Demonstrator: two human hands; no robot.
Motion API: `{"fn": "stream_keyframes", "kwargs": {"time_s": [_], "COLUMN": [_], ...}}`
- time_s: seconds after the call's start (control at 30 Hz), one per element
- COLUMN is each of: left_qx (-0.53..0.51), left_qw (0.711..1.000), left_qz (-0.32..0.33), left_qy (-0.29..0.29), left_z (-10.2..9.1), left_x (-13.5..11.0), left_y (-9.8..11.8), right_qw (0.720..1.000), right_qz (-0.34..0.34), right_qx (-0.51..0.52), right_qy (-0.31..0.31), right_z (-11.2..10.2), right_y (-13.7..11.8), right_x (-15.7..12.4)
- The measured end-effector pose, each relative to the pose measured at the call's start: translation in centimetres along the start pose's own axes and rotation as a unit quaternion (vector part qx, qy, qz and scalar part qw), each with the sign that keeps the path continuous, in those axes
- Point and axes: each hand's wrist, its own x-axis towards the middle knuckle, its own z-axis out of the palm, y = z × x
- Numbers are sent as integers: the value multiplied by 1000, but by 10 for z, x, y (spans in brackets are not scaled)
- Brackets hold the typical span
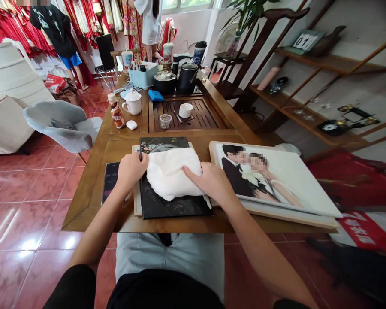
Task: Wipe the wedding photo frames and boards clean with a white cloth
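A folded white cloth (172, 176) lies across a dark picture panel (176, 209) flat on the wooden table. My right hand (212, 178) is closed on the cloth's right side, thumb on top and the other fingers partly hidden. At the panel's left edge my left hand (133, 169) is closed, its thumb touching the cloth; its fingertips are hidden. Part of a pale frame (137, 201) shows under the panel. Just beside my left forearm is a phone (111, 176) with a timer on its screen.
Right of my right hand, a large framed couple photo (296, 184) rests on the table (86, 206). Farther back are a brown bottle (116, 112), a white lidded mug (133, 103), a slatted tea tray (209, 113), a white cup (186, 110) and a black kettle (187, 79). A grey chair (64, 124) stands left.
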Motion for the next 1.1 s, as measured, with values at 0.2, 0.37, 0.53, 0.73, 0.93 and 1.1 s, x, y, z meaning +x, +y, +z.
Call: {"fn": "stream_keyframes", "kwargs": {"time_s": [0.2, 0.37, 0.53, 0.73, 0.93, 1.1], "left_qx": [39, 55, 64, 93, 76, -1], "left_qw": [999, 998, 997, 995, 991, 976], "left_qz": [1, 7, 10, -1, 108, 212], "left_qy": [-14, -24, -30, -19, 34, 52], "left_z": [-4, -3, -4, -4, 1, 19], "left_x": [4, 5, 5, 8, 3, 5], "left_y": [5, 5, 4, 2, -5, -18], "right_qw": [1000, 999, 999, 997, 940, 903], "right_qz": [-11, -17, -20, -14, -310, -427], "right_qx": [-21, -35, -48, -73, 18, 50], "right_qy": [1, 1, -8, 13, 143, 1], "right_z": [1, 1, -4, -10, -16, -14], "right_y": [0, -2, -4, -4, -14, -29], "right_x": [0, -1, 0, 1, 3, 7]}}
